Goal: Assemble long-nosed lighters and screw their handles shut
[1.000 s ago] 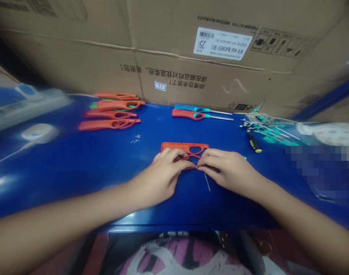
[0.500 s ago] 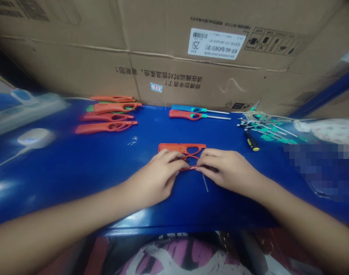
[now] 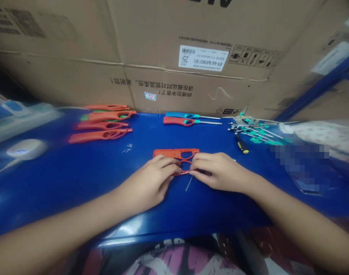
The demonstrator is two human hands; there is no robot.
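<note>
My left hand [image 3: 155, 177] is closed on the rear part of an orange-red lighter casing half [image 3: 186, 162], which it largely covers. My right hand [image 3: 220, 172] pinches the front end of the same piece, thumb and fingertips together at its lower edge. From that edge a thin pale tube [image 3: 188, 183] sticks out toward me over the table; whether my right fingertips also grip it is hidden. Just beyond lies another orange lighter casing half [image 3: 166, 153], open side up, near the backs of my fingers.
On the blue table [image 3: 105, 160], several orange, red and green casings [image 3: 101, 135] are stacked at left by small metal pins [image 3: 128, 148]. Blue and red lighters [image 3: 177, 121] lie at the back. Right are metal rods with green parts [image 3: 260, 133] and a screwdriver [image 3: 241, 144]. A cardboard box [image 3: 151, 53] stands behind.
The thin tube has swung from pointing down-right to pointing down-left. Both hands stay on the casing half. The whole view has shifted slightly.
</note>
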